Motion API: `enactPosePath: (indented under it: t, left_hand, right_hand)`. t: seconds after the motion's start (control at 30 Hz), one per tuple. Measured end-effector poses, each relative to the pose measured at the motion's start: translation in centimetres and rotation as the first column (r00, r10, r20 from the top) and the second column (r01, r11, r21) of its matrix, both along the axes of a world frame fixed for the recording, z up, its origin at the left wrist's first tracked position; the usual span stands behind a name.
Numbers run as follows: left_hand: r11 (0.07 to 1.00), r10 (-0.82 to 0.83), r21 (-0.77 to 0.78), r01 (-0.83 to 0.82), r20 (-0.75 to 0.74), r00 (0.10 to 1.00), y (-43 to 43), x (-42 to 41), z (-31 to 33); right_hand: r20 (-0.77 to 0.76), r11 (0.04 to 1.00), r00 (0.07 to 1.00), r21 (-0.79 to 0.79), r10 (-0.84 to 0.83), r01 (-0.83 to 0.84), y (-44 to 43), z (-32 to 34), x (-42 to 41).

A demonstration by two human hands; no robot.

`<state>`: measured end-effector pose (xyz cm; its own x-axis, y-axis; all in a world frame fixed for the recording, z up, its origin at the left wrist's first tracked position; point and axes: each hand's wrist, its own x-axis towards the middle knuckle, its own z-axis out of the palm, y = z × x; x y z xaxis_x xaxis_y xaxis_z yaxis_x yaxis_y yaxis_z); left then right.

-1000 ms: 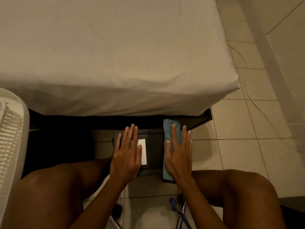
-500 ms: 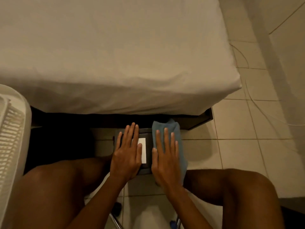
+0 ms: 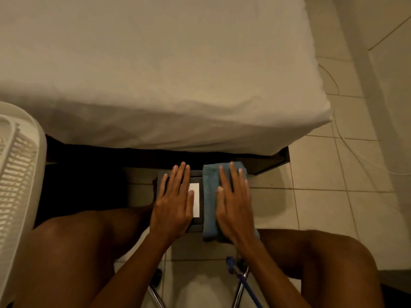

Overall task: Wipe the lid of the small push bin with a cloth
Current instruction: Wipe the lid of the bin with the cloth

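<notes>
A small dark push bin (image 3: 195,175) stands on the tiled floor between my knees, its lid carrying a white rectangular label (image 3: 195,200). My left hand (image 3: 174,202) lies flat on the left half of the lid, fingers spread and pointing away from me. A folded blue cloth (image 3: 209,196) covers the right side of the lid. My right hand (image 3: 235,207) presses flat on top of the cloth, fingers extended. Much of the lid is hidden under both hands and the cloth.
A bed with a white sheet (image 3: 155,74) overhangs just beyond the bin, with its dark frame (image 3: 266,162) below. A white plastic basket (image 3: 15,174) stands at the left edge. Chrome chair legs (image 3: 239,290) sit below me. A thin cable (image 3: 338,130) runs across the floor tiles at right.
My right hand slid the cloth left across the lid, then back to the right side. My left hand stayed put on the lid.
</notes>
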<state>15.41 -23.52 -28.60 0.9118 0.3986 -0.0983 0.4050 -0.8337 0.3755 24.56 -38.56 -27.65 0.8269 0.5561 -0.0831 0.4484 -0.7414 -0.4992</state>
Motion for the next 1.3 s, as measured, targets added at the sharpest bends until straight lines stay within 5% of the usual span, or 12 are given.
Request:
enactPosePath:
  t: [0.2,0.43,0.63,0.8,1.3]
  left_hand:
    - [1.000,-0.003,-0.004,0.003,0.022,1.000,0.1,0.8,0.4]
    - [1.000,0.008,0.001,-0.008,0.003,1.000,0.1,0.1,-0.2]
    - [0.999,0.023,-0.027,-0.022,0.026,0.999,-0.1,0.3,0.0]
    - [0.999,0.034,-0.025,-0.033,0.027,0.999,0.0,0.0,-0.2]
    - [0.998,0.059,-0.002,-0.059,0.044,0.997,-0.4,0.1,-0.2]
  right_hand:
    - [0.096,0.988,0.995,-0.155,0.026,-0.011,2.2,-0.1,3.2]
    - [0.048,0.987,0.997,-0.155,0.059,-0.051,1.2,0.6,-2.5]
    - [0.057,0.991,0.998,-0.124,-0.036,0.042,4.0,0.6,1.5]
    - [0.069,0.987,0.991,-0.124,0.114,-0.105,2.0,0.2,-1.2]
    - [0.054,0.985,0.995,-0.157,0.087,-0.077,2.5,0.5,-0.9]
